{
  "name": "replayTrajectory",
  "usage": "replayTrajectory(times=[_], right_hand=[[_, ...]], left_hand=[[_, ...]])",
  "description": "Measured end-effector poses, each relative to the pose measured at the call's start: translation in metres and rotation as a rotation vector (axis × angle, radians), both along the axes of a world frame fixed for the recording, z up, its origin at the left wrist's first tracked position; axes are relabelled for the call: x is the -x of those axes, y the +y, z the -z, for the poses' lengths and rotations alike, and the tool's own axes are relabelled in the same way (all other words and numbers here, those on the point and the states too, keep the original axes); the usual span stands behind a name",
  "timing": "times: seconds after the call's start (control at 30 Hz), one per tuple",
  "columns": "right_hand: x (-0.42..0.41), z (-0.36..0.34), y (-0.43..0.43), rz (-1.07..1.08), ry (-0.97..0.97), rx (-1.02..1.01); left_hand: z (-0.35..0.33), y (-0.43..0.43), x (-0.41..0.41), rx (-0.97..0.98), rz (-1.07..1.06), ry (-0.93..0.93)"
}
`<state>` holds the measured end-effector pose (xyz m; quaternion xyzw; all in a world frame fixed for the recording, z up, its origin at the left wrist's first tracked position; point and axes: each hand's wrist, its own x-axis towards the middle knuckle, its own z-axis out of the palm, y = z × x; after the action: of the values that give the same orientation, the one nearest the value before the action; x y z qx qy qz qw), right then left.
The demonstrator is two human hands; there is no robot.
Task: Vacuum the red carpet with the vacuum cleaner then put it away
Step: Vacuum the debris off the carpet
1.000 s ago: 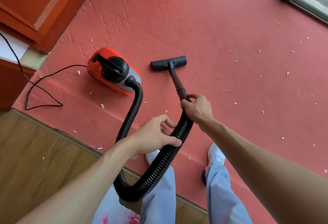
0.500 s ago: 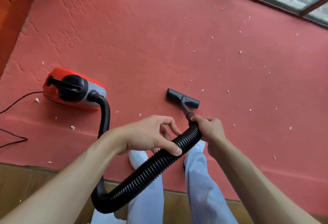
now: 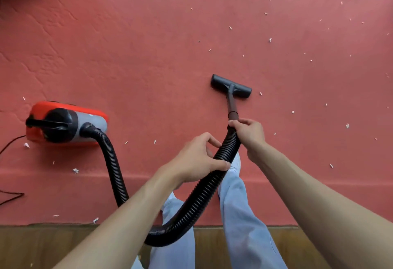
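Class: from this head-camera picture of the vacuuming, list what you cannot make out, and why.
Head view, left edge: thin black power cord runs off frame; plug unseen.
Head view: left forearm hides a stretch of the black ribbed hose.
Head view: hose and left hand cover most of a white shoe.
Head view: white scraps on the red carpet are too small to identify.

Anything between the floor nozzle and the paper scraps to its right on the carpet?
Nothing visible. Only bare red carpet separates the floor nozzle from the nearest scrap, just right of it; more scraps lie beyond. The vacuum body sits well left.
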<state>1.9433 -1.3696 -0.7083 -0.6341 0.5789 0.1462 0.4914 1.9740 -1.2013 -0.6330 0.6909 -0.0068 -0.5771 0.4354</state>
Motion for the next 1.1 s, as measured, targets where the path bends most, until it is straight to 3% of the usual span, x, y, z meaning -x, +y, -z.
replayTrajectory(times=[0.13,0.23,0.5,0.77,1.1], right_hand=[[-0.018,0.000,-0.019,-0.041,0.002,0.041],[-0.024,-0.020,-0.027,-0.122,0.027,0.040],[-0.012,-0.055,-0.014,-0.220,0.026,-0.165],[-0.033,0.001,-0.016,-0.144,-0.010,-0.063],[-0.052,-0.003,-0.026,-0.307,-0.048,0.051]], left_hand=[[-0.004,-0.019,-0.010,-0.008,-0.044,-0.022],[-0.018,-0.018,-0.028,0.056,0.022,0.071],[-0.044,-0.010,-0.062,0.107,0.269,0.196],[-0.010,-0.019,-0.031,-0.044,-0.021,0.060],[0.006,-0.041,-0.002,-0.095,-0.269,-0.129]])
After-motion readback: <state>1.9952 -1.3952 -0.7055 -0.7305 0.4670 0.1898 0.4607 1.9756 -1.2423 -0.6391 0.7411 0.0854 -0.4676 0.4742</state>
